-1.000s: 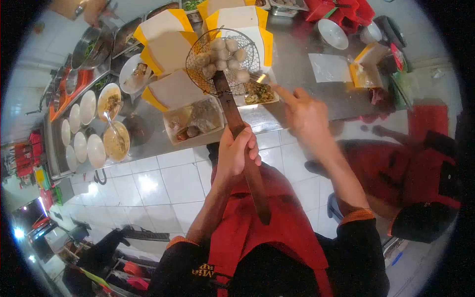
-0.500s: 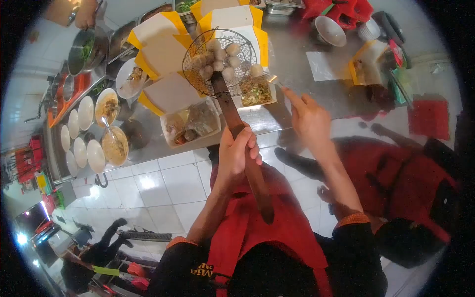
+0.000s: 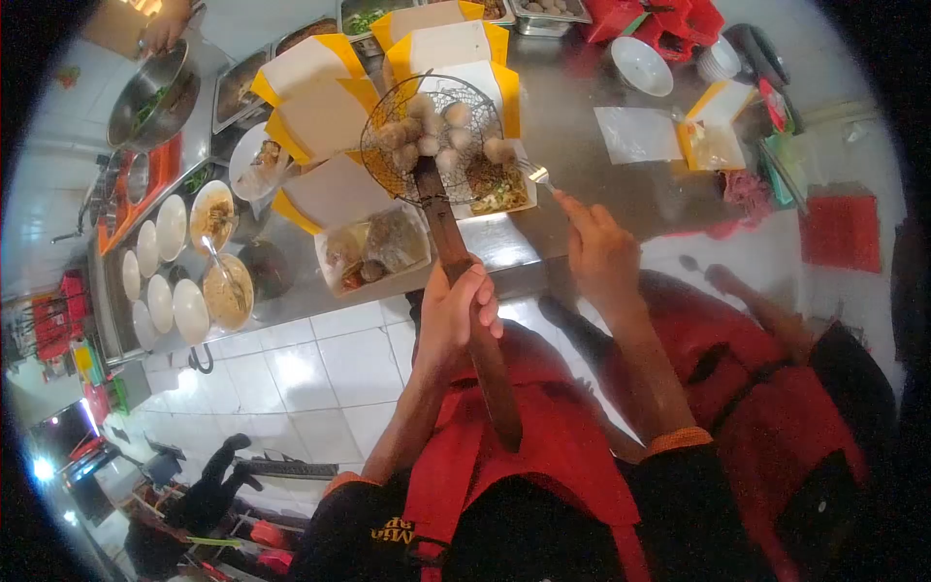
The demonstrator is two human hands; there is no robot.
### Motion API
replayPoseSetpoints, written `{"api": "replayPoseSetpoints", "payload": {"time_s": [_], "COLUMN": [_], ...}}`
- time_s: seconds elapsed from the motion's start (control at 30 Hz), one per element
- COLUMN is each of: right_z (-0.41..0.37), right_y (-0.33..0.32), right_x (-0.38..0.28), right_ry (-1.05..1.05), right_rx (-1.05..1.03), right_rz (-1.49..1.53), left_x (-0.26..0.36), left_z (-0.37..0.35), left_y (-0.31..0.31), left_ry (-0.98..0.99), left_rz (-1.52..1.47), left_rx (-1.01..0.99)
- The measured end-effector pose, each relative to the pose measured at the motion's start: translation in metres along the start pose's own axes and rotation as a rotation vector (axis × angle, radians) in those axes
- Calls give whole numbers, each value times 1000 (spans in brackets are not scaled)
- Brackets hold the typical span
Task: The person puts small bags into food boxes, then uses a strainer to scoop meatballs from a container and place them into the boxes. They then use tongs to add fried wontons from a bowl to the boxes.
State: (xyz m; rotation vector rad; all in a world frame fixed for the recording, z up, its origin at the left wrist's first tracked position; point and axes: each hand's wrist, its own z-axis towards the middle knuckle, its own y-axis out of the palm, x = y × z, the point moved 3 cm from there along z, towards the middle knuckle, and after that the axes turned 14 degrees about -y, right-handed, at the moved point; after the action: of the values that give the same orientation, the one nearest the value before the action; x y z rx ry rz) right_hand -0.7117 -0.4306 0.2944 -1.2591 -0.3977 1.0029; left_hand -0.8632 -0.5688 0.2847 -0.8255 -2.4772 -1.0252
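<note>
My left hand is wrapped round the wooden handle of a wire skimmer. Several pale meatballs lie in its round mesh basket, which hangs over open paper food boxes. One meatball sits at the basket's right rim, above a box of noodles with brown and green topping. In my closed right hand is a fork, its tines pointing left near that meatball, apart from it. A nearer box holds plastic bags of food.
Several white bowls and two orange-brown bowls with spoons stand at the left. Another person's hand is at a metal mixing bowl. A co-worker in a red apron is close on my right. A white bowl stands at the back.
The skimmer has come slightly lower and nearer to me. My fork has drawn back a little from the rim meatball. The co-worker on the right has shifted, and the metal mixing bowl has moved and tilted.
</note>
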Motion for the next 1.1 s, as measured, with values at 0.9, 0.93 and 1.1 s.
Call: {"api": "replayPoseSetpoints", "payload": {"time_s": [0.9, 0.93, 1.1], "right_z": [-7, -8, 11], "right_y": [27, 26, -2], "right_x": [19, 20, 3], "right_ry": [-72, -70, -56], "right_rx": [-96, -96, 77], "right_rz": [-7, -5, 116], "left_x": [-7, -7, -10], "left_z": [7, 7, 9], "left_y": [3, 3, 0], "left_ry": [11, 14, 48], "left_rz": [-28, -16, -65], "left_rx": [-19, -4, 53]}}
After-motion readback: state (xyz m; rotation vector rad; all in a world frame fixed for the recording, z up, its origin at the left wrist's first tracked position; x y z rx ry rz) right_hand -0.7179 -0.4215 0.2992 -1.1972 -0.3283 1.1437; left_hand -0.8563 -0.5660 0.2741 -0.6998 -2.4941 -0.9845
